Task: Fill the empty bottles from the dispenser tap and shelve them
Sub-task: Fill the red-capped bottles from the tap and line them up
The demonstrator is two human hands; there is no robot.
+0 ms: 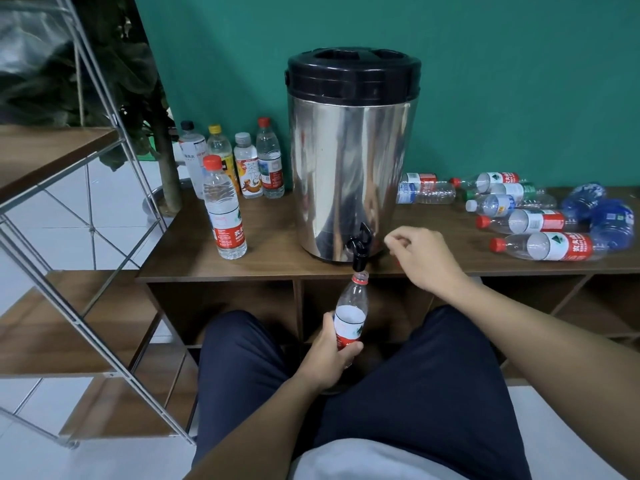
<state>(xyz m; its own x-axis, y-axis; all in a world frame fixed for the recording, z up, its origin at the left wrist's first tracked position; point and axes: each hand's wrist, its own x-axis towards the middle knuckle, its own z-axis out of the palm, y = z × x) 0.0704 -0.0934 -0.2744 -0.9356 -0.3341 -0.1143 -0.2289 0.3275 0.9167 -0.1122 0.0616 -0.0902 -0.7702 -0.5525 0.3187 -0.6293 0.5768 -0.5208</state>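
A steel dispenser (349, 168) with a black lid stands on the wooden table (270, 261). Its black tap (360, 249) juts over the front edge. My left hand (329, 362) grips a clear, red-labelled bottle (349, 313) by its lower half. The bottle is uncapped and tilted, with its mouth right under the spout. My right hand (422, 254) hovers just right of the tap with its fingers curled, and a sliver of red, seemingly the cap, shows beneath them. Several empty bottles (540, 220) lie on their sides on the right of the table.
A capped red-labelled bottle (225, 209) stands left of the dispenser, and several more bottles (242, 161) stand behind it by the green wall. A metal-framed wooden shelf rack (52, 150) rises on the left. Open cubbies (221, 306) sit under the tabletop. My knees are below.
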